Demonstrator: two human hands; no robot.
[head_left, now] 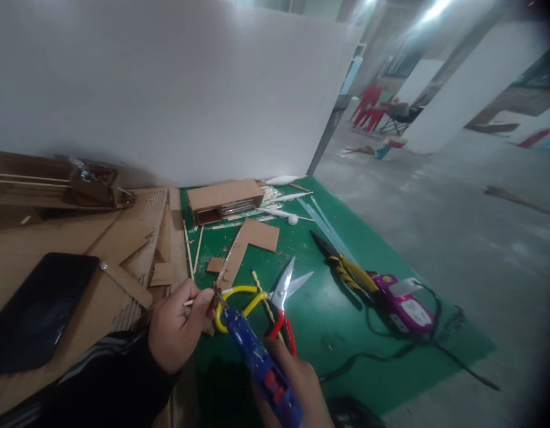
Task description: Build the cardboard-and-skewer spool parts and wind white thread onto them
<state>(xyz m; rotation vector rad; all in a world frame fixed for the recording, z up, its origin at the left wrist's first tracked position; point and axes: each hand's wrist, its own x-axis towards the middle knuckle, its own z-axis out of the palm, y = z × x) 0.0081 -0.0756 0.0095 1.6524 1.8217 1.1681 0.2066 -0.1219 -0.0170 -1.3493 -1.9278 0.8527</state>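
The right hand (pixel 309 389) grips a smooth blue glue gun (pixel 250 345), nozzle at the small brown piece (pixel 214 300) pinched in the left hand (pixel 175 326). Beyond lie steel-bladed scissors (pixel 280 291) and angular flat cardboard (pixel 248 241); bare green tabletop (pixel 314 315) opens toward the pliers (pixel 352 274).

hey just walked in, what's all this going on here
A person is working with both bare hands at a green tabletop. The right hand holds a blue glue gun, its nozzle right by a small brown piece pinched in the left hand. Open scissors and pliers lie nearby, with a cardboard box and a cut piece of cardboard farther back.
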